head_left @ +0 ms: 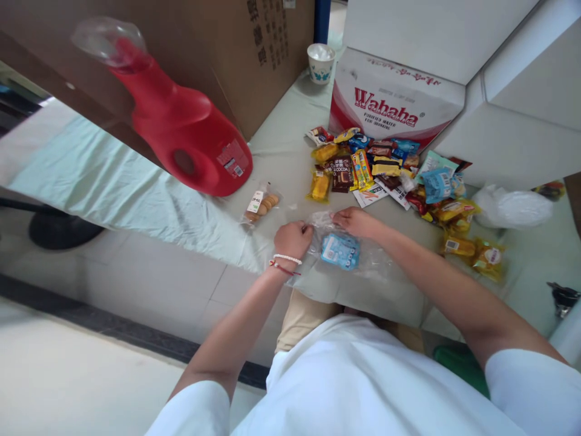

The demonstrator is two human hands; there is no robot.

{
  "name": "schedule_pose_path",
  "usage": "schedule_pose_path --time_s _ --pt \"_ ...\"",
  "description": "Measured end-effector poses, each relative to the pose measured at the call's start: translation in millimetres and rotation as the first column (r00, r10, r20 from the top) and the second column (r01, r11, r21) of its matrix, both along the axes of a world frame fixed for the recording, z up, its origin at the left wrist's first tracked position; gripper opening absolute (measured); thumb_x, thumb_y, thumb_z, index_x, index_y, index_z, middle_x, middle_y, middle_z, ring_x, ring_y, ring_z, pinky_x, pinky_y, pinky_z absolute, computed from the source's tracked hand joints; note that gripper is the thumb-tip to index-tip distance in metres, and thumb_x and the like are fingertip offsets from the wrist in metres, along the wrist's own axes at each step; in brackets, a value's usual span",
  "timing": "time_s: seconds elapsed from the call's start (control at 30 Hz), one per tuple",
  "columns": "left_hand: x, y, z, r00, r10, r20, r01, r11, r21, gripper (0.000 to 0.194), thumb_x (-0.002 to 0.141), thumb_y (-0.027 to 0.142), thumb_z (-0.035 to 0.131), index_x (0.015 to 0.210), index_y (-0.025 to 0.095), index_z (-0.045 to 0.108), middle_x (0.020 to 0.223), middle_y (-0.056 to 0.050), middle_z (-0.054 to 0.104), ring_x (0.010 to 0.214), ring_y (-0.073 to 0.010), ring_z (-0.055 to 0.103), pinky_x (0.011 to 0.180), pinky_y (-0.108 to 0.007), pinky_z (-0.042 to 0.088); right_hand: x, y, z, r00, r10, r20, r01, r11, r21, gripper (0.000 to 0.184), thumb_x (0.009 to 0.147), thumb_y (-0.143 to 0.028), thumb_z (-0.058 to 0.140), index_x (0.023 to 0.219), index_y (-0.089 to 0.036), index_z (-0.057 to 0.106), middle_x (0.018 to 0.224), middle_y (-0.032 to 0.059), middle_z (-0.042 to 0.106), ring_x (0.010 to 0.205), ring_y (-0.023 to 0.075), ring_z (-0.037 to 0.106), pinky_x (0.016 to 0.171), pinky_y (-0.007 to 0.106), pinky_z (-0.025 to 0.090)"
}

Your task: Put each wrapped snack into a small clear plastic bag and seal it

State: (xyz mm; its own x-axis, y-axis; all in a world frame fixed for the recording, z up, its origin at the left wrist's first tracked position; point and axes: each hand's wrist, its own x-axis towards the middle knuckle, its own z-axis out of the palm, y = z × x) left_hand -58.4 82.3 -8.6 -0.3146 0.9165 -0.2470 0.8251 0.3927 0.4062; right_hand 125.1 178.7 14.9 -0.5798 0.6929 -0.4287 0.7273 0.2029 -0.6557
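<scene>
A clear plastic bag (376,261) lies flat at the table's near edge, with a light-blue snack packet (340,251) showing in it. My left hand (294,238), with a white bead bracelet and a red cord at the wrist, is closed at the bag's left upper corner. The fingers of my right hand (356,221) are bent together on the bag's crumpled upper edge. A small clear pack of round biscuits (263,206) with a white label lies just left of my left hand.
Beyond my hands is a pile of wrapped snacks (363,163), before a Wahaha carton (394,100). A red jug (200,133) stands left by a brown cardboard box (254,72). A paper cup (321,65) is at the back; a white plastic bag (517,207) lies right.
</scene>
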Motion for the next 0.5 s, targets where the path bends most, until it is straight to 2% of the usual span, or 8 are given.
schedule_pose_path --time_s 0.1,0.17,0.23,0.3,0.37,0.43,0.5 --pt "-2 5 2.3 0.999 -0.046 -0.02 0.045 0.998 -0.032 0.035 0.094 0.039 0.049 0.081 0.022 0.077 0.087 -0.013 0.078 0.087 -0.0283 0.071 0.07 -0.034 0.042 7 -12 7.8 1.0 0.001 -0.025 0.002 0.993 0.117 0.046 0.1 -0.045 0.047 0.062 -0.02 0.049 0.055 -0.0028 0.039 0.055 0.0113 0.033 0.055 0.027 0.025" --pt "0 5 3.2 0.998 -0.053 -0.023 0.052 0.998 -0.027 0.032 0.093 0.039 0.051 0.087 0.022 0.077 0.09 -0.014 0.078 0.089 -0.0293 0.072 0.07 -0.034 0.043 9 -19 11.9 0.999 0.001 -0.048 0.007 0.985 0.173 0.046 0.101 -0.046 0.047 0.062 -0.02 0.049 0.055 -0.0034 0.035 0.056 0.0112 0.031 0.055 0.028 0.023" --pt "1 4 3.9 0.998 -0.049 -0.036 0.048 0.999 -0.024 0.03 0.093 0.036 0.051 0.093 0.022 0.076 0.093 -0.014 0.078 0.091 -0.0298 0.071 0.071 -0.034 0.044 8 -25 13.0 0.997 -0.011 -0.074 0.024 0.985 0.171 0.044 0.102 -0.048 0.046 0.072 -0.019 0.059 0.057 -0.0031 0.04 0.056 0.0115 0.036 0.056 0.027 0.025" --pt "2 2 4.2 0.999 -0.03 -0.038 0.029 0.999 -0.022 0.028 0.093 0.032 0.049 0.097 0.022 0.075 0.094 -0.014 0.078 0.092 -0.0295 0.071 0.073 -0.034 0.044 5 -33 11.1 0.997 -0.022 -0.067 0.032 0.987 0.156 0.035 0.098 -0.05 0.056 0.09 -0.019 0.069 0.061 -0.0024 0.049 0.057 0.0126 0.042 0.056 0.026 0.028" --pt "0 2 3.2 1.0 -0.005 -0.004 0.005 1.0 -0.002 0.026 0.093 0.032 0.049 0.097 0.022 0.072 0.095 -0.013 0.077 0.093 -0.0291 0.071 0.075 -0.034 0.045 3 -42 7.5 1.0 -0.022 -0.002 0.022 0.982 0.186 0.026 0.092 -0.041 0.067 0.106 -0.02 0.071 0.067 -0.0004 0.059 0.06 0.0147 0.05 0.058 0.027 0.031" --pt "-3 2 0.8 0.995 0.034 0.095 -0.039 0.998 0.043 0.022 0.092 0.032 0.051 0.094 0.022 0.07 0.094 -0.012 0.077 0.094 -0.029 0.07 0.078 -0.034 0.045 1 -53 3.8 0.996 -0.022 0.091 -0.005 0.956 0.292 0.019 0.093 -0.028 0.064 0.11 -0.023 0.071 0.079 0.0037 0.067 0.067 0.0177 0.057 0.062 0.028 0.035" --pt "-6 3 -2.9 0.975 0.078 0.207 -0.096 0.992 0.078 0.016 0.089 0.028 0.053 0.089 0.022 0.068 0.092 -0.011 0.076 0.095 -0.0284 0.07 0.081 -0.035 0.045 0 -65 0.9 0.982 0.009 0.19 -0.089 0.903 0.42 0.022 0.098 -0.022 0.053 0.109 -0.024 0.071 0.093 0.0077 0.071 0.078 0.0212 0.062 0.067 0.03 0.039"
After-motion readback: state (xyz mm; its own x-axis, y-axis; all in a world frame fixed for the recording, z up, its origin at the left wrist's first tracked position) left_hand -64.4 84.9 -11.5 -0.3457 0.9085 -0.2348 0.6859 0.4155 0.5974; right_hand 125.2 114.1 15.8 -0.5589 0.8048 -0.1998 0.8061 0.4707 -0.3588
